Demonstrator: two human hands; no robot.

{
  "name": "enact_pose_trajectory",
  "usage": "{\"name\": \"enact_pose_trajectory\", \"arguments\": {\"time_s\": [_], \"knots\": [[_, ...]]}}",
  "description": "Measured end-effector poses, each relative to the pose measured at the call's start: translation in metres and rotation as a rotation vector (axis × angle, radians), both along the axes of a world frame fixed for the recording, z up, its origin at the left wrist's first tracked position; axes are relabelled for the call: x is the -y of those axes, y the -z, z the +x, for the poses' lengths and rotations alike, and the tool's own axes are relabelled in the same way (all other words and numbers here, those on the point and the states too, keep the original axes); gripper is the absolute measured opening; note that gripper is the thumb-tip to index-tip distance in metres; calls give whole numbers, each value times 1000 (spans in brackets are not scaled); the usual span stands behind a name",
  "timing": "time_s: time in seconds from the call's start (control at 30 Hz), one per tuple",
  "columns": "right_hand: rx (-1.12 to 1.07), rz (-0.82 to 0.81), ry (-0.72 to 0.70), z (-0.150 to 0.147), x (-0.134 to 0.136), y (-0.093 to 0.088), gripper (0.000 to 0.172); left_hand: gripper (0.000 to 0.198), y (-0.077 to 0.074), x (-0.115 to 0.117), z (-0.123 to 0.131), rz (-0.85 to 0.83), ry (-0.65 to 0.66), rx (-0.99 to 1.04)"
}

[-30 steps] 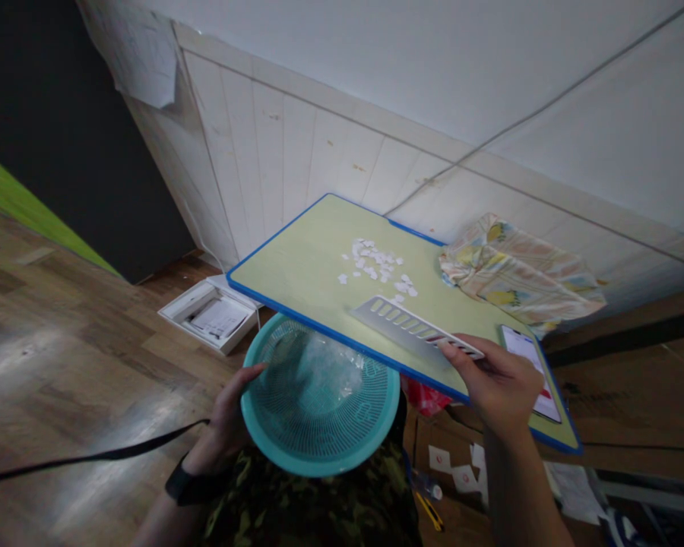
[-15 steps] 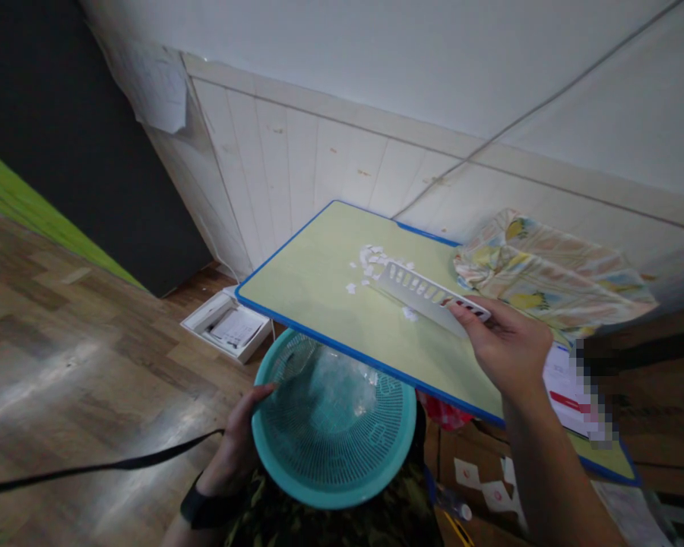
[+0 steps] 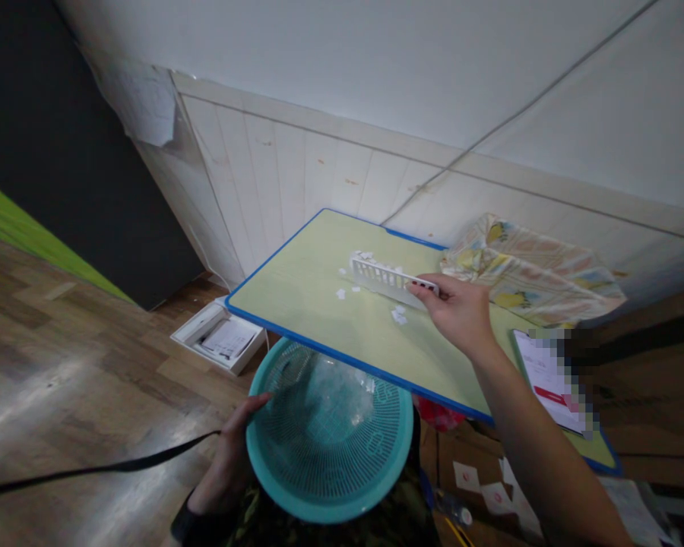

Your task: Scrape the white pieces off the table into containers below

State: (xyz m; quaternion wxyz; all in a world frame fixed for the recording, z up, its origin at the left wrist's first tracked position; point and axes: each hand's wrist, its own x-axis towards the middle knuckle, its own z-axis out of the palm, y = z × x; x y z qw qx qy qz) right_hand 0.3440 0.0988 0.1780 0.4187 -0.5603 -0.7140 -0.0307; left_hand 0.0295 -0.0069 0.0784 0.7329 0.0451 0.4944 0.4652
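My left hand (image 3: 236, 437) grips the left rim of a turquoise plastic colander (image 3: 334, 480), thumb over the edge. The colander is below the near edge of a yellow-green folding table (image 3: 296, 277) with blue trim; something clear and shiny, like plastic film, lies inside it. My right hand (image 3: 459, 308) is closed round the right end of a white slotted plastic piece (image 3: 381, 279), which stands on its long edge at the tabletop. Small white paper scraps (image 3: 399, 314) lie on both sides of it, some hidden behind its slots.
A patterned cloth (image 3: 541, 266) and a clipboard with paper (image 3: 547, 380) lie on the table's right side. An open white box (image 3: 220, 336) is on the floor at left. White cards (image 3: 467, 476) lie on cardboard below right. The wall backs the table.
My right hand has moved the white slotted piece away from me and to the left, in among the scraps. My left hand keeps its hold on the colander. The view has shifted slightly.
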Motion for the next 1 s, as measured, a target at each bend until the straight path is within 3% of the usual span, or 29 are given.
{"name": "enact_pose_trajectory", "arguments": {"time_s": [0.27,0.43,0.67,0.8,1.0], "knots": [[12,18,42,3,27,-19,18,13,5,1,-3,9,-17,21],[37,46,66,1,35,-18,16,12,13,2,-7,26,-24,8],[-15,-31,-4,-15,47,-17,15,14,17,2,-11,58,-1,-20],[-69,-6,9,-17,37,-16,17,12,18,1,-11,35,0,-10],[-44,31,32,-19,0,-15,19,17,23,1,-12,12,-21,-11]]}}
